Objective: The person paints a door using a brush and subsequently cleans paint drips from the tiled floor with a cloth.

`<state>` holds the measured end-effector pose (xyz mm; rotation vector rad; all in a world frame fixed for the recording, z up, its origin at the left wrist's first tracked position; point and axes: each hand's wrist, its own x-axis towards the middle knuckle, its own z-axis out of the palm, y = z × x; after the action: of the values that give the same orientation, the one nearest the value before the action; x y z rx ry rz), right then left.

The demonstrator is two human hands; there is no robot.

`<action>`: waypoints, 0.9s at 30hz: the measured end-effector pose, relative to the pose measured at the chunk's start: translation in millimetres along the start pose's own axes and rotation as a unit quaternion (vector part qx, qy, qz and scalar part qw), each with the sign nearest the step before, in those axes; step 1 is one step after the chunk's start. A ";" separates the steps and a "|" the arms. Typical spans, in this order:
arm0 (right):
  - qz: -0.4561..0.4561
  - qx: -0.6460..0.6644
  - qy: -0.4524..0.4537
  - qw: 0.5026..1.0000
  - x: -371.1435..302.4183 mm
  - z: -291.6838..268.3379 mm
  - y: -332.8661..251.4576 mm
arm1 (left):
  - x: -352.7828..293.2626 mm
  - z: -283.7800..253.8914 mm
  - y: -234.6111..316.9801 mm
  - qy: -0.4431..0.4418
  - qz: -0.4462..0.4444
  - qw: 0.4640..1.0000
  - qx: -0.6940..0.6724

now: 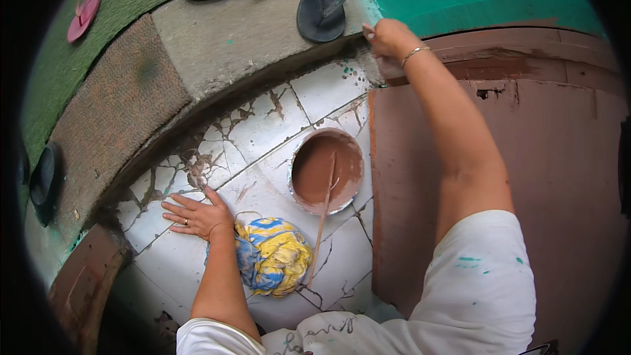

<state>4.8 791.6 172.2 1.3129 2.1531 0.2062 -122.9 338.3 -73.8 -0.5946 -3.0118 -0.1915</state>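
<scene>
Reading from the left, a black rubber sandal [45, 183] is lying near the strip of green artificial turf [46, 102], and a pink flip-flop [93, 1] is resting on that turf; both are sitting off the tiles, presumably to avoid splashes. A brown, coarse-textured mat [128, 79] is lying beside a grey concrete slab [213, 43].

The left hand [200, 218] is pressing flat on the cracked white tile floor [174, 266], palm down, fingers spread, gripping nothing. It is apparently serving as a brace, propping the upper body while the opposite arm is extending. Just beside the left wrist, a crumpled yellow, blue and white cloth [275, 260] is lying bunched, probably being kept close for wiping. Two black rubber flip-flops [321, 6] are resting on the slab beyond.

A round, white-rimmed bucket [359, 190] is standing upright on the tiles between the two arms, seemingly for easy access. It is containing reddish-brown paint [312, 171]. A thin brown stick [321, 236] is leaning from the paint over the near rim, likely leaving its outer end clean enough to grasp.

The right hand [388, 39] is reaching to the corner where the slab is meeting a brown-painted ledge [506, 46]. Its fingers are curling inward; whether they are holding anything cannot be told. A broad brown panel [559, 158] is standing beneath the right forearm.
</scene>
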 end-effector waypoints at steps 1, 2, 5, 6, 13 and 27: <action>0.010 0.023 0.020 0.999 4.3 16.6 -2.4 | 0.2 0.0 1.6 -0.001 0.000 1.000 -0.002; 0.026 0.038 0.027 0.999 8.1 28.3 -5.4 | 0.5 -0.3 1.2 -0.001 0.000 1.000 -0.001; 0.046 0.086 0.015 0.995 7.6 32.5 -6.7 | 1.1 -0.1 0.4 0.001 0.001 1.000 -0.009; 0.039 0.093 0.022 0.995 8.5 38.2 -7.8 | 1.1 0.9 -4.5 0.000 0.000 1.000 0.001; 0.010 0.067 0.023 0.997 19.7 60.6 11.0 | 1.4 0.6 -1.5 -0.030 0.000 1.000 -0.001; -0.067 0.061 0.144 0.985 -21.1 65.7 -16.8 | 1.7 -4.1 1.4 -0.046 -0.006 0.999 0.002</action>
<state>36.2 754.0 120.7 1.2628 2.5234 0.2243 -123.8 339.7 -69.5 -0.6011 -3.1040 -0.1634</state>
